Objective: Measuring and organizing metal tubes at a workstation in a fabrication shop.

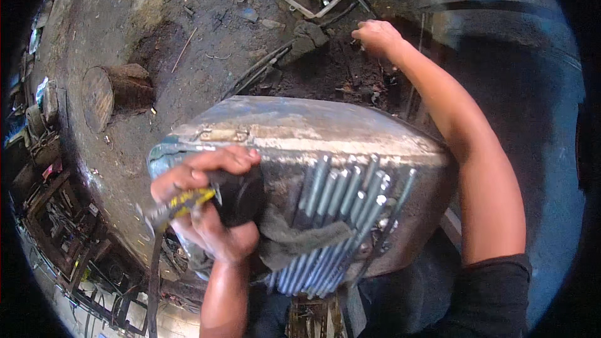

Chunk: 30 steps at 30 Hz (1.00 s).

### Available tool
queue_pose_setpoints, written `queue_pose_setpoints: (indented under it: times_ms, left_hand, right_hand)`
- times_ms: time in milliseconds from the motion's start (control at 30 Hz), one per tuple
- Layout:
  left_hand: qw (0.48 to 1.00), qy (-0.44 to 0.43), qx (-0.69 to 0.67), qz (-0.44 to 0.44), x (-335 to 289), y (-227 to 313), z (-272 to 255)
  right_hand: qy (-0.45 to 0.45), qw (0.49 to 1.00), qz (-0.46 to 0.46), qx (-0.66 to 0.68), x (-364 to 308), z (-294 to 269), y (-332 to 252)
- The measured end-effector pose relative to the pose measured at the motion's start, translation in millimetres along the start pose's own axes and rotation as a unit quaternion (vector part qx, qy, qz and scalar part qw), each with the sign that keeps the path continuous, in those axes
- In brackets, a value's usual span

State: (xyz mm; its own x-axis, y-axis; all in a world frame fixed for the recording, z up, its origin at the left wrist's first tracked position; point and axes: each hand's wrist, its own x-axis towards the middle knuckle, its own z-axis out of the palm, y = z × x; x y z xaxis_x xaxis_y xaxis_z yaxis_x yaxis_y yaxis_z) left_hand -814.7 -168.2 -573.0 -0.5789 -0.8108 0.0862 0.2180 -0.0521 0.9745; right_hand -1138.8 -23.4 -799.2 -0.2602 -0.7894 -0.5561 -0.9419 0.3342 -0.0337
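My left hand (216, 225) is closed round a blurred tool (194, 200) with a yellow-and-black side and a grey end; its kind is unclear. A rounded black part (241, 197) shows by my thumb. The hand is above the left end of a worn metal casing (350, 128). On the casing lie several grey metal rods (338, 194), side by side, and a crumpled dark cloth (294, 241) lies partly over them. My right hand (379, 37) is stretched out beyond the casing, over the dirty ground, fingers curled together. What they hold, if anything, is hidden.
A clear plastic tub (313, 12) with small metal parts stands at the far side. Dark cables (256, 72) run over the oily ground. A cut log (116, 94) lies at left, and a rack of tools and scrap (62, 213) stands at the left edge.
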Motion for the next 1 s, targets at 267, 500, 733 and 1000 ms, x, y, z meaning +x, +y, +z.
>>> queue_pose_setpoints:
  times_ms: [267,500,733,1000]
  left_hand:
    - [1.0,0.007,-0.003,-0.023,-4.9,0.0,-1.7]
    - [0.997,-0.057,0.032,-0.041,-3.0,3.2,-7.5]
    - [0.999,-0.03,0.011,0.028,0.8,-1.3,-2.8]
    - [0.991,0.024,0.085,-0.105,8.0,29.5,-8.1]
  right_hand:
    - [0.065,0.991,-0.081,-0.09,31.5,80.0,2.9]
    - [0.106,0.982,-0.099,-0.122,33.3,91.2,-3.7]
    - [0.122,0.976,0.04,0.176,-5.9,-38.2,-29.9]
    - [0.175,0.612,0.045,0.77,-167.0,-237.8,-100.8]
